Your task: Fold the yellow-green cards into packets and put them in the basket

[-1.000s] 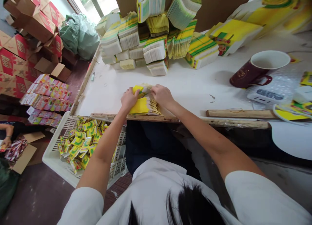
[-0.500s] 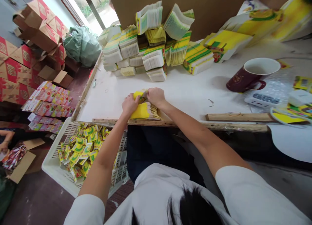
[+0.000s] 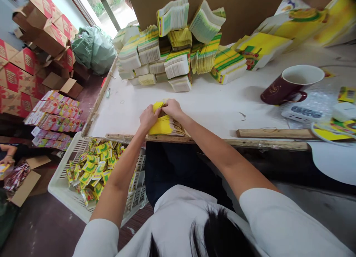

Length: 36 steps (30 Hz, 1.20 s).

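Observation:
Near the front edge of the white table, my left hand [image 3: 148, 118] is closed on the left side of a small yellow paper packet [image 3: 158, 106]. Fingertips of my right hand [image 3: 172, 108] pinch the packet's right end, close to my left fingers. The packet is tilted up, and its lower part is hidden by the hands. Right below both hands lies a pile of flat yellow packets [image 3: 161, 126], its layered pale edges facing right. Whether the held packet is one piece or several, I cannot tell.
Bundles of yellow and green printed packets [image 3: 178, 68] are stacked at the table's back. A maroon mug [image 3: 278, 87] stands right, beside a wooden strip [image 3: 275, 134]. Below left, a white crate [image 3: 62, 175] holds many small yellow packets. Another person's hand [image 3: 7, 160] shows far left.
My right hand has shifted slightly left, nearer my left hand, and the packet's raised right end is less visible. At far left, the other person's hand has come up holding something yellowish.

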Each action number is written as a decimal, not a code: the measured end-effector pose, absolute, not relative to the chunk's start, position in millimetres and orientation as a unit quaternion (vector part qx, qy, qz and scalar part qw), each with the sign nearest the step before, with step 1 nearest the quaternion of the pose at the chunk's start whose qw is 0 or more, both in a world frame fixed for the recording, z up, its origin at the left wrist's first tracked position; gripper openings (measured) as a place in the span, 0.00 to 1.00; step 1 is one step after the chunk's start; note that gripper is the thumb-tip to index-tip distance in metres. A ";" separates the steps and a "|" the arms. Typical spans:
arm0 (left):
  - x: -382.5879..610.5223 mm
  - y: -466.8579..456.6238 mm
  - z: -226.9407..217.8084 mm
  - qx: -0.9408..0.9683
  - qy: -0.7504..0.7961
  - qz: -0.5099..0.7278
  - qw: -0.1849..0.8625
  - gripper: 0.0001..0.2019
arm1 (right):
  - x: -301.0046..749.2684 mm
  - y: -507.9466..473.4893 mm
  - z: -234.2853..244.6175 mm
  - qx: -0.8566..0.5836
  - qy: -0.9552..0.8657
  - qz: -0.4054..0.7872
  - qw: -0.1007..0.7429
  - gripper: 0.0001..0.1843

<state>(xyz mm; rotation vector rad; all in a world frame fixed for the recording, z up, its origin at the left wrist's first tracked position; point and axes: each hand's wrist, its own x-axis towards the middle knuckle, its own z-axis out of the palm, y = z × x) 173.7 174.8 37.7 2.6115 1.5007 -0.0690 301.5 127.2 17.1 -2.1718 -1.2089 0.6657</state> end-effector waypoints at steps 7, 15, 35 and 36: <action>175.7 172.4 37.5 0.857 0.510 -0.021 0.072 0.25 | 330.3 109.0 2.7 -0.810 -0.485 0.190 0.268 0.17; 182.9 180.7 41.4 0.833 0.543 -0.043 0.097 0.27 | 362.6 70.8 18.4 -0.636 -0.646 0.367 0.208 0.15; 183.8 172.9 40.0 0.853 0.517 -0.027 0.067 0.27 | 335.8 69.4 -6.5 -0.769 -0.574 0.061 0.275 0.14; 183.6 172.8 40.1 0.853 0.516 -0.028 0.066 0.26 | 336.0 71.5 -6.0 -0.773 -0.567 0.068 0.278 0.13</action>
